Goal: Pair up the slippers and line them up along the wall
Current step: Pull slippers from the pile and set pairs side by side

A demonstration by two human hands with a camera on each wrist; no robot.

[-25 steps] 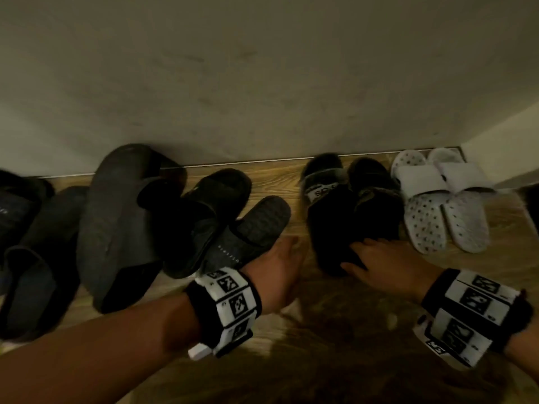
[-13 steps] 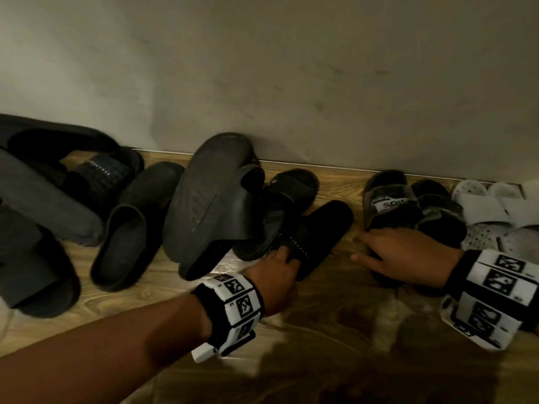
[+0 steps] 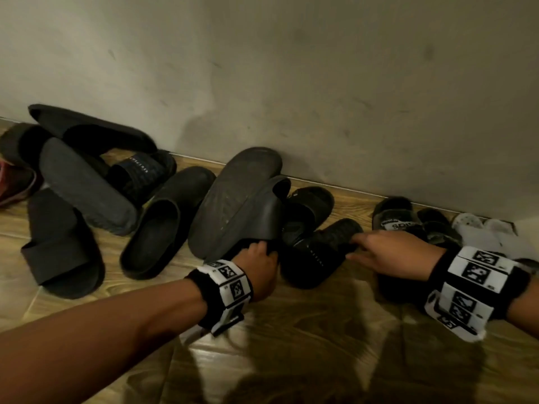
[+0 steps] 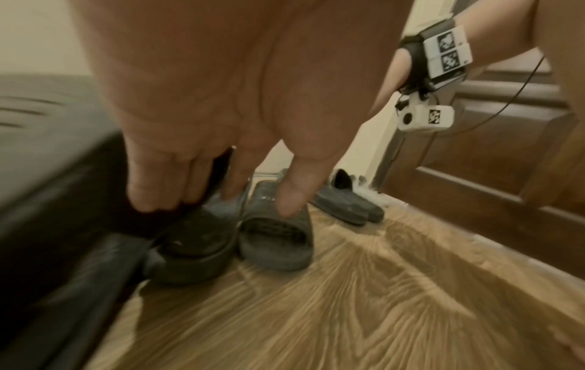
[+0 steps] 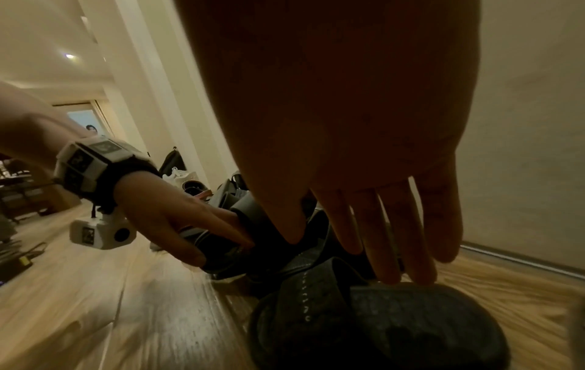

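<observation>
My left hand (image 3: 261, 253) grips the lower edge of a big dark grey slipper (image 3: 233, 196) that stands tilted, sole up, against other slippers. In the left wrist view the fingers (image 4: 149, 197) curl round its dark edge. My right hand (image 3: 379, 252) is stretched flat, and its fingertips (image 5: 392, 275) touch the toe end of a textured black slipper (image 3: 320, 252) lying on the wooden floor. Between the two slippers lies another black slipper (image 3: 309, 208), partly covered. Along the wall (image 3: 320, 97) at the right stand a black pair with a white logo (image 3: 399, 221) and a white pair (image 3: 493, 237).
To the left lies a loose heap of several black slippers (image 3: 87, 182), some upside down, and a red shoe (image 3: 14, 182) at the frame's edge. A wooden door (image 4: 475, 175) stands past the white pair. Bare floor (image 3: 291, 345) lies in front of the row.
My right hand left the black logo pair and reached left to the textured slipper. My left hand shifted from that slipper to the big tilted one. The head view swung left.
</observation>
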